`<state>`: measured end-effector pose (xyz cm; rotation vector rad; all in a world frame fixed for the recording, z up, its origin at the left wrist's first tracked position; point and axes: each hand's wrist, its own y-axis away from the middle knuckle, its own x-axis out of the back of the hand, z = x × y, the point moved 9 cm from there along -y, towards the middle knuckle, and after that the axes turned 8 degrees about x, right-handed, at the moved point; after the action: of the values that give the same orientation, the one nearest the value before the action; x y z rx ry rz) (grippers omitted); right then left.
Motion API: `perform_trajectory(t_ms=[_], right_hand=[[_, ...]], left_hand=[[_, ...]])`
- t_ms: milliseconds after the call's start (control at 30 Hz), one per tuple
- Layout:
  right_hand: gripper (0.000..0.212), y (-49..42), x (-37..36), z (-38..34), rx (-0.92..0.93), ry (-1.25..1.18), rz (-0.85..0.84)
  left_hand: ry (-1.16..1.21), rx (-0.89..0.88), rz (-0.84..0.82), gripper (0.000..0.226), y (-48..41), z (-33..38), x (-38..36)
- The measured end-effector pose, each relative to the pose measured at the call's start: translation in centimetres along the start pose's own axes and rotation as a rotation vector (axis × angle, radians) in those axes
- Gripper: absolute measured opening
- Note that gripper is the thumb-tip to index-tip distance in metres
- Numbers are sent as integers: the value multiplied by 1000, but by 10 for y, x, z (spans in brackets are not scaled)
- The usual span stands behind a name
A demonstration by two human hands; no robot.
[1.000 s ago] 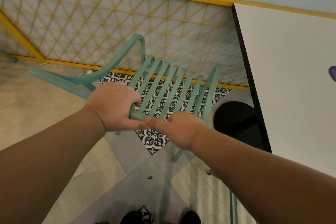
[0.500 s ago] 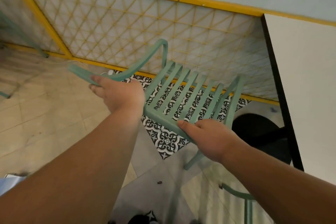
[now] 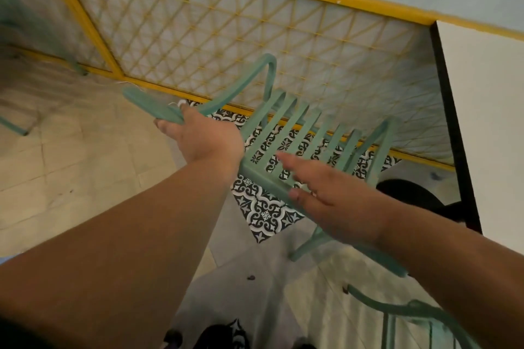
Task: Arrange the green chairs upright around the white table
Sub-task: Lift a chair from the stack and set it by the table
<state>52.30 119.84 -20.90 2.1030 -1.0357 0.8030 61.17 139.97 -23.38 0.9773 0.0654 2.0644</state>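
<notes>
A green slatted chair [image 3: 286, 127] is tilted over the floor just left of the white table [image 3: 487, 122], its curved armrest pointing left. My left hand [image 3: 204, 133] holds the armrest end, with fingers above and below the bar. Over the seat's near edge my right hand [image 3: 326, 187] is spread; only the thumb touches the rim and the fingers hover above the slats. One chair leg shows below my right wrist. The table's black edge runs down the right side.
A yellow lattice fence [image 3: 226, 37] stands close behind the chair. The table's black round base [image 3: 405, 195] sits right of the seat. Another green chair's frame [image 3: 411, 309] is at bottom right, and green chair legs [image 3: 14, 125] at far left. Patterned tiles [image 3: 263, 212] lie below.
My left hand slid from the seat's front edge out to the armrest. My right hand let go of the seat edge and spread its fingers. The view swung left.
</notes>
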Motion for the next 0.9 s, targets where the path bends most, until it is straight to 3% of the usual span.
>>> perform_trajectory(t_ms=[67,567,900], right_hand=[[67,-6,-22,-3,-14,98,-95],[68,-49,-26,-5,-44,-5,45],[67,-80,-27,-24,-74,-51,90]], left_hand=[[-11,-6,0,74,-3,0,-2],[-119,-103,14,56,-49,27,-4],[-180,-137,-5,57,-88,44,-4]])
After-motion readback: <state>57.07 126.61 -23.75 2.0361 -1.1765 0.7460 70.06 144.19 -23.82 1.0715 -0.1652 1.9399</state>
